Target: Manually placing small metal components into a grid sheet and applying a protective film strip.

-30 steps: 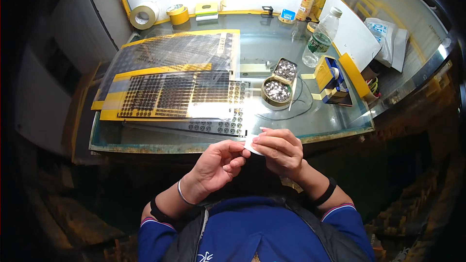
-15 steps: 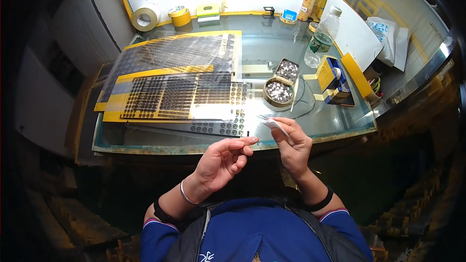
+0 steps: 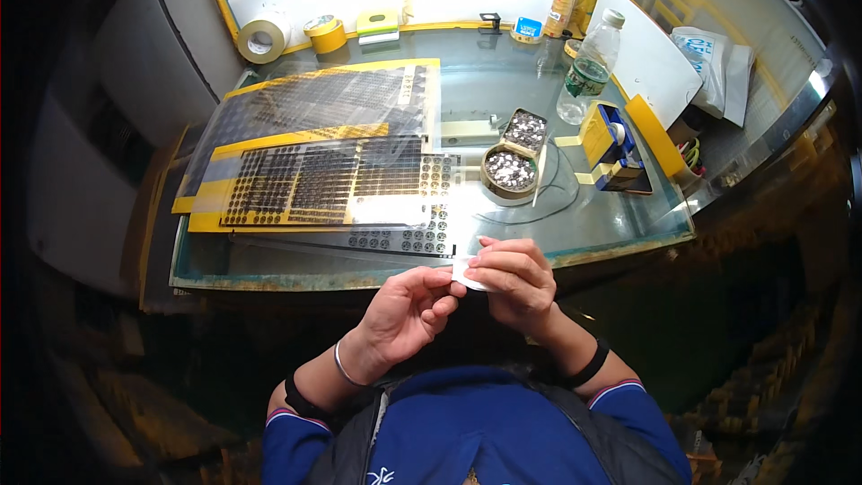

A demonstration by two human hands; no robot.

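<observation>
My right hand (image 3: 519,283) is closed round a folded white tissue (image 3: 469,274), just off the table's front edge. My left hand (image 3: 409,313) meets it from the left, fingers bent, with thumb and index fingertips pinched at the tissue's edge. The tissue and right fingers hide whether any small piece lies between them. Beyond the hands, printed transparent film sheets (image 3: 323,184) with rows of dark round marks lie on yellow-edged boards. Farther right stand a round tin (image 3: 510,171) of small black and white bits and a square tin (image 3: 526,128) of similar bits.
A glass-topped table (image 3: 539,224) spans the front. On its right are a thin white stick (image 3: 539,181), a blue tape dispenser (image 3: 611,148) and a plastic bottle (image 3: 588,76). Tape rolls (image 3: 325,34) line the lit back edge. A white bag (image 3: 705,63) leans at right.
My right hand has moved left and down, bringing the tissue onto my left fingertips. A tiny round piece seen on my left index fingertip before is now covered.
</observation>
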